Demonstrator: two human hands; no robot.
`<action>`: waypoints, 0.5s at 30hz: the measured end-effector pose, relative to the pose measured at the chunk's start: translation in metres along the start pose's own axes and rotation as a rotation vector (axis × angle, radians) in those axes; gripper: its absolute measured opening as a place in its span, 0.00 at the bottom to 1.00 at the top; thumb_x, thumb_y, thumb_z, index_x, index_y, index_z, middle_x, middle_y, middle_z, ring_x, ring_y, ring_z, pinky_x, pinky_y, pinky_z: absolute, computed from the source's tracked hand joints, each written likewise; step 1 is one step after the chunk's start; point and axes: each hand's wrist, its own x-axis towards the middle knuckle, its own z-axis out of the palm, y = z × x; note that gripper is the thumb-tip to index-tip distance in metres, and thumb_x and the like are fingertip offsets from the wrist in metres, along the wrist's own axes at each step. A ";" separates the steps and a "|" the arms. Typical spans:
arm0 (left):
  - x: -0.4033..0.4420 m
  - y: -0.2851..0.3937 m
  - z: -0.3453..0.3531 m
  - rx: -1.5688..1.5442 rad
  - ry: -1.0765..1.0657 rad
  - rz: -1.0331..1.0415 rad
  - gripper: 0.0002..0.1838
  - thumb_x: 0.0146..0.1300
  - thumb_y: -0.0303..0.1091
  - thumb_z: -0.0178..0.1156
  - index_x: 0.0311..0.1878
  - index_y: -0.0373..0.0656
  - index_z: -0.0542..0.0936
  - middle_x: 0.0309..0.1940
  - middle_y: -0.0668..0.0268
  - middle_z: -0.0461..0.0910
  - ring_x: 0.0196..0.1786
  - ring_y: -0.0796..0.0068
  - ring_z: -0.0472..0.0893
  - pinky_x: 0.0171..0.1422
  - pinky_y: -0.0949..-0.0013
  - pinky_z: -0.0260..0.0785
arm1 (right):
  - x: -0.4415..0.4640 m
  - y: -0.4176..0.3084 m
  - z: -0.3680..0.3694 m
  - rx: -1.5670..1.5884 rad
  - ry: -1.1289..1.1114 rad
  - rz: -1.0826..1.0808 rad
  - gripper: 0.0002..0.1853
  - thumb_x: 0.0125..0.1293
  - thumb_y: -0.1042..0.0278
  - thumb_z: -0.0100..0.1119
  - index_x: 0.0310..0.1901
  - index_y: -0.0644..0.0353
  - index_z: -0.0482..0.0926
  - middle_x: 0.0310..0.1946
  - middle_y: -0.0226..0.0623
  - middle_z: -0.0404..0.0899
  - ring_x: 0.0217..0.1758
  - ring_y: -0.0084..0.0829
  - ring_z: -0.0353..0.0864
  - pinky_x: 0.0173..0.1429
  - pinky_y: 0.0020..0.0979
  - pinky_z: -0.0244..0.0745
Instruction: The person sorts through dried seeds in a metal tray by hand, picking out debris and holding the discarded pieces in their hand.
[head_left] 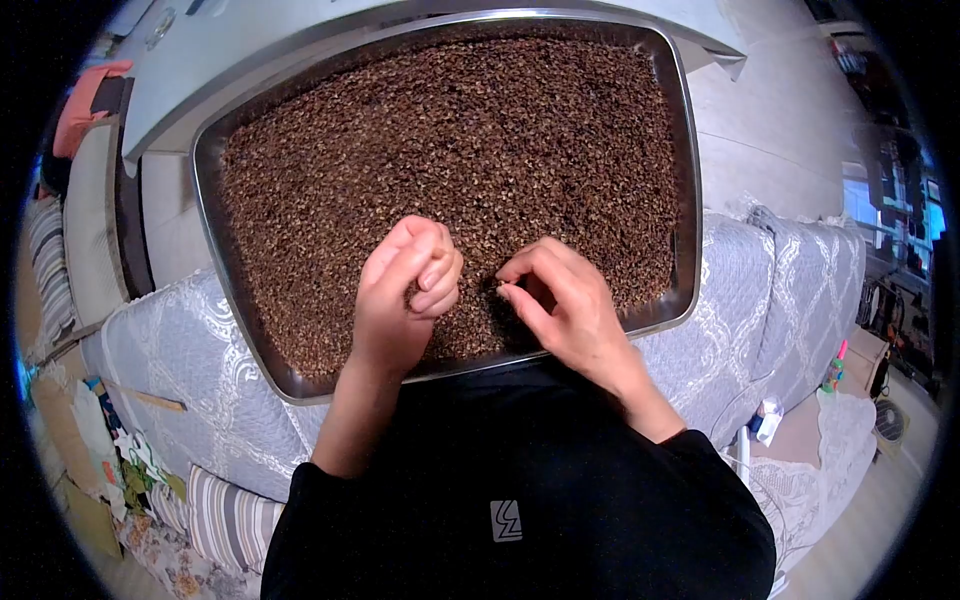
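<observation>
A large metal tray [697,150] with a raised rim is filled with a layer of small, dry brown bits [450,130], some paler than others; their exact kind is hard to make out. Over the near part of the tray, my left hand [405,285] is curled closed, with brown bits showing in the hollow of its palm. My right hand [570,305] is just to the right, thumb and forefinger closed in a pinch on a tiny pale piece. Both hands are just above the layer of bits.
A sofa with a grey patterned cover [190,350] extends on both sides of my body. Beyond the tray is a white table [280,35]. A striped cushion [232,520] lies at lower left, and a lace-covered surface [835,470] stands at lower right.
</observation>
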 end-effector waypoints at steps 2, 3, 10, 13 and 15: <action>0.000 0.003 0.000 -0.010 -0.058 -0.002 0.08 0.75 0.34 0.47 0.40 0.41 0.69 0.28 0.67 0.68 0.21 0.87 0.59 0.22 0.83 0.49 | 0.002 -0.003 -0.016 -0.020 -0.020 0.144 0.11 0.59 0.73 0.70 0.43 0.60 0.81 0.37 0.39 0.80 0.41 0.39 0.82 0.44 0.38 0.77; -0.002 0.003 0.000 -0.038 -0.091 -0.009 0.08 0.74 0.34 0.46 0.40 0.41 0.70 0.28 0.66 0.68 0.21 0.86 0.59 0.22 0.82 0.49 | 0.005 0.012 -0.021 -0.095 0.101 0.009 0.11 0.58 0.73 0.71 0.42 0.59 0.83 0.38 0.40 0.81 0.42 0.41 0.82 0.46 0.38 0.78; -0.002 -0.006 -0.007 -0.110 -0.254 -0.041 0.08 0.66 0.34 0.46 0.36 0.40 0.70 0.29 0.64 0.69 0.21 0.84 0.61 0.22 0.80 0.52 | 0.028 0.038 -0.050 -0.541 0.328 0.058 0.08 0.59 0.77 0.68 0.40 0.58 0.85 0.37 0.40 0.79 0.43 0.40 0.79 0.47 0.37 0.75; -0.003 -0.008 -0.008 -0.113 -0.259 -0.073 0.09 0.66 0.34 0.46 0.34 0.40 0.70 0.28 0.66 0.68 0.22 0.83 0.62 0.23 0.79 0.52 | 0.026 0.052 -0.045 -0.566 0.279 0.051 0.08 0.59 0.76 0.68 0.40 0.57 0.84 0.36 0.40 0.79 0.42 0.42 0.78 0.48 0.40 0.75; -0.004 -0.008 -0.008 -0.108 -0.249 -0.066 0.09 0.66 0.34 0.46 0.35 0.39 0.71 0.27 0.66 0.68 0.22 0.83 0.62 0.24 0.78 0.51 | 0.024 0.055 -0.041 -0.504 0.277 0.062 0.07 0.60 0.75 0.68 0.41 0.57 0.85 0.36 0.38 0.79 0.40 0.40 0.78 0.46 0.38 0.75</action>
